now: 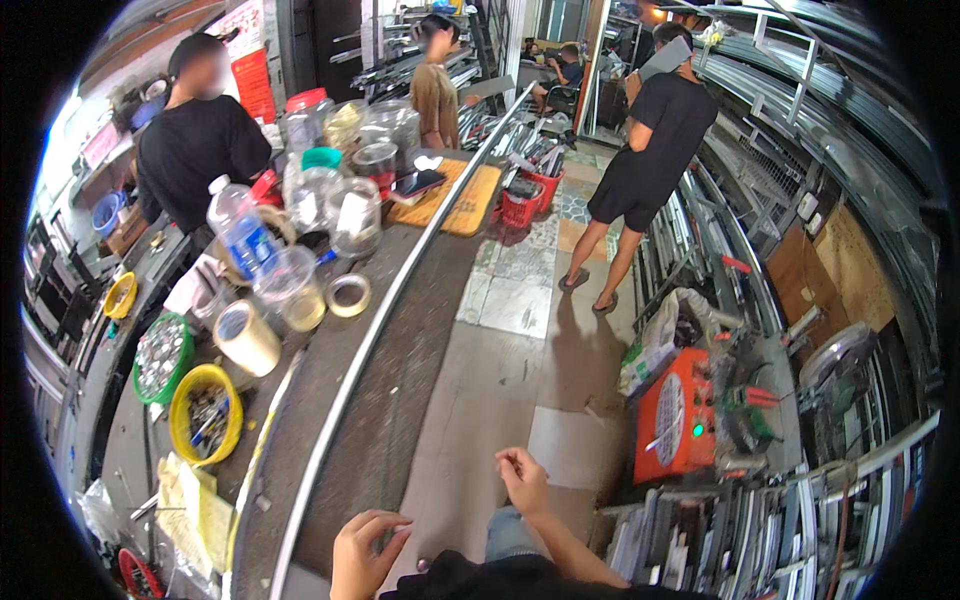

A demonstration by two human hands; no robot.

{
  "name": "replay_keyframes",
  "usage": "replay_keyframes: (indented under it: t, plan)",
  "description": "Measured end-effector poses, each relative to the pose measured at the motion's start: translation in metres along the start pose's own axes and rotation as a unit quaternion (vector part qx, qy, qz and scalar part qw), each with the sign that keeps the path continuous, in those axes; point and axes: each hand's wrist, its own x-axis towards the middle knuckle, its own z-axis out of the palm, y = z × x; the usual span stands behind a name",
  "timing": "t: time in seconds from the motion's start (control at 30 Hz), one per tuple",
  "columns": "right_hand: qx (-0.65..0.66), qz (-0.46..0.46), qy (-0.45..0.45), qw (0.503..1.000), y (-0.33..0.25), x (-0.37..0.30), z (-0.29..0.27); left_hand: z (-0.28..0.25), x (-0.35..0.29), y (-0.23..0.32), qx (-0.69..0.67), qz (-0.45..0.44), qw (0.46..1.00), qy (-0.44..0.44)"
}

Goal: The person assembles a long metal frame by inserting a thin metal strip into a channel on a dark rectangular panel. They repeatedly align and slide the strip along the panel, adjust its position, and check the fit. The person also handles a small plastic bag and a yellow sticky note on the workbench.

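Note:
My left hand (367,556) hovers beside the near edge of the workbench, thumb and bent fingers apart with nothing between them. To its right, my right hand (524,484) is raised over the floor, its fingers loosely bent; I see nothing in it. A long, thin silver metal bar (362,362) lies lengthwise along the dark workbench (350,455), closest to my left hand. Neither hand touches it.
On the bench's left stand plastic jars (354,217), a bottle (240,228), tape rolls (247,338), a yellow basket (206,413) and a green basket (163,358). An orange machine (672,415) and metal racks flank the right. People stand ahead, one (655,130) in the aisle.

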Motion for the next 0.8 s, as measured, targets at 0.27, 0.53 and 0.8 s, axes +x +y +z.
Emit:
replay_keyframes:
  t: [0.27,0.53,0.8]
  plan:
    - [-0.548,0.176,-0.064,0.815,0.082,0.081,-0.270,0.154,0.220,0.055,0.106,0.195,0.929,-0.297]
    - [-0.527,0.363,-0.085,0.764,0.127,0.158,-0.367,0.236,0.321,0.028,0.109,0.088,0.916,-0.377]
    - [-0.511,0.135,-0.199,0.825,0.071,0.426,-0.261,0.232,0.501,-0.019,0.105,-0.025,0.930,-0.351]
